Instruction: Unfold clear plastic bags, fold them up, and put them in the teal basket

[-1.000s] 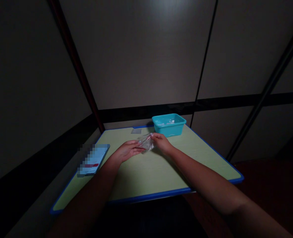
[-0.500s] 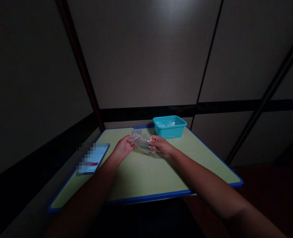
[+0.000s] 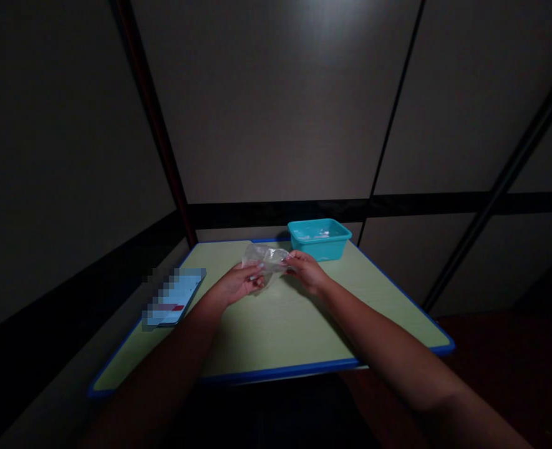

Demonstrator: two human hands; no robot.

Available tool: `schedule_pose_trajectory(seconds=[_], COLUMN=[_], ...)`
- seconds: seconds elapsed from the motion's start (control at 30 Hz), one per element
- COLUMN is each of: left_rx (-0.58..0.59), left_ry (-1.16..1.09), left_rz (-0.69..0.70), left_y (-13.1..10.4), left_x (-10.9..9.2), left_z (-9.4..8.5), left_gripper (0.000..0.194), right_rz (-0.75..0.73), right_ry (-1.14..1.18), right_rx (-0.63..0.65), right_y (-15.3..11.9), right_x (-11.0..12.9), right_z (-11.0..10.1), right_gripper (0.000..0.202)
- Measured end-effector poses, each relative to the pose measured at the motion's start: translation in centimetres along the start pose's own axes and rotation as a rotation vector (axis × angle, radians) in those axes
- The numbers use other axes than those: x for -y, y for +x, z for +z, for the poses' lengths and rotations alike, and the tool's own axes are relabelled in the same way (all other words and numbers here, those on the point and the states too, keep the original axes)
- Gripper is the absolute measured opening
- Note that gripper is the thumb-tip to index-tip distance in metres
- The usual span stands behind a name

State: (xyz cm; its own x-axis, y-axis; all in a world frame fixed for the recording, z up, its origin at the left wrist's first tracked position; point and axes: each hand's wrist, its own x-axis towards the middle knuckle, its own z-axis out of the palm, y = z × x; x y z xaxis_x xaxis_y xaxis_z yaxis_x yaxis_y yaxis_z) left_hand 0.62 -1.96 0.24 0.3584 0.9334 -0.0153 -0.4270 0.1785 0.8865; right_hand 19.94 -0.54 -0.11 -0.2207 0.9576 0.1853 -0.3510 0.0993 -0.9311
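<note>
Fingers (image 3: 252, 270) holding plastic (image 3: 270, 254), table's front edge (image 3: 280, 374) apart

I can't make out the clear bag's (image 3: 272, 257) opening or the turquoise basket's (image 3: 321, 250) contents (image 3: 322, 234); pixelation masks part of the blue item (image 3: 184, 293), forearms (image 3: 378, 324) cropped below

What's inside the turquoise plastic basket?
Inside the turquoise plastic basket: some clear, shiny material, probably plastic film. Its near wall hides the bottom, so count and anything lower can't be seen.
</note>
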Motion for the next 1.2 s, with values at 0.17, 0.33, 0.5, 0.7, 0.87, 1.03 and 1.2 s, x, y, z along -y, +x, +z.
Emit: schedule_pose_trajectory(seconds=[0.17, 0.33, 0.5, 0.7, 0.87, 1.03, 1.2], left_rx=[-0.266, -0.401, -0.383, 0.051, 0.213, 0.136, 0.264], left_ry=[0.168, 0.197, 0.276, 0.189, 0.232, 0.126, 0.182], left_rz=[0.27, 0.5, 0.497, 0.121, -0.027, -0.056, -0.178], left_y=[0.9, 1.5, 1.0, -0.3, -0.6, -0.8, -1.3], left_x=[-0.1, -0.5, -0.7, -0.6, -0.3, -0.5, -0.7], left_z=[-0.9, -1.5, -1.0, 0.0, -0.1, -0.1, -0.5], left_gripper=[0.026, 0.028, 0.031, 0.027, 0.019, 0.023, 0.025], right_rz=[-0.043, 0.225, 0.365, 0.348, 0.29, 0.317, 0.302], right_ry=[-0.074, -0.195, -0.26, -0.088, -0.07, -0.232, -0.369], right_rx=[-0.152, 0.2, 0.163, 0.163, 0.364, 0.36, 0.163], right_y=[0.4, -0.2, -0.4, -0.3, -1.0, -0.7, 0.0], right_x=[0.0, -0.3, -0.1, 0.1, 0.3, 0.5, -0.3], right_z=[-0.6, -0.3, 0.3, 0.0, 0.1, -0.6, -1.3], right_gripper=[0.037, 0.034, 0.042, 0.04, 0.048, 0.04, 0.034])
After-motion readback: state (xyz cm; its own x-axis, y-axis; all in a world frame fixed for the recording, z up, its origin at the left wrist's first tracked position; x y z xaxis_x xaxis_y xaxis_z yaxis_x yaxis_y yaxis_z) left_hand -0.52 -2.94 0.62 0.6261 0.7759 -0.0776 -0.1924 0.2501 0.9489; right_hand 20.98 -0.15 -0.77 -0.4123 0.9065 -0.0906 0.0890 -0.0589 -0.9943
